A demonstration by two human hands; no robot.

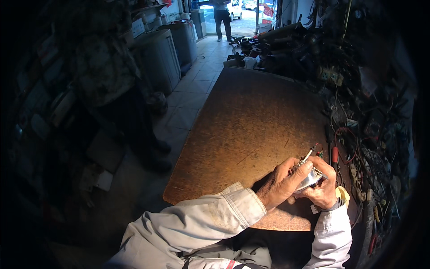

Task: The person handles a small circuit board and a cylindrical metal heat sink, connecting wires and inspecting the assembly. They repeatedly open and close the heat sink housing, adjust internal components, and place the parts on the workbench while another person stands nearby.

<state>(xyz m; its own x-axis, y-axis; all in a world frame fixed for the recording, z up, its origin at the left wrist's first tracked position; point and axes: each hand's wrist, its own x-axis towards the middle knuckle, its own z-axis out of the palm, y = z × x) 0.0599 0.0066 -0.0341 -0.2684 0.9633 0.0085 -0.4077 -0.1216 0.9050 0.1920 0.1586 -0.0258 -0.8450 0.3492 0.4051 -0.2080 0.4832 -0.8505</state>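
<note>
Both my hands are closed around a silvery metal part (pixel 309 180) above the right side of the brown wooden table (pixel 242 130). My left hand (pixel 283 180) grips it from the left, its thumb laid along the top. From the right, my right hand (pixel 323 186) wraps its fingers around the same part. A thin white stick-like piece (pixel 307 155) juts up from between the hands; what it belongs to is hidden by the fingers. Just beyond the fingers shows a small bit of green with red wire (pixel 319 150). The underside of the metal part is covered by my hands.
Tangled cables and tools (pixel 363 166) crowd the table's right edge, including a red-handled tool (pixel 335 154). A yellow object (pixel 342 195) lies beside my right wrist. Dark clutter (pixel 286 49) is heaped beyond the table. One person (pixel 112 80) stands at left, another (pixel 222 20) near the doorway.
</note>
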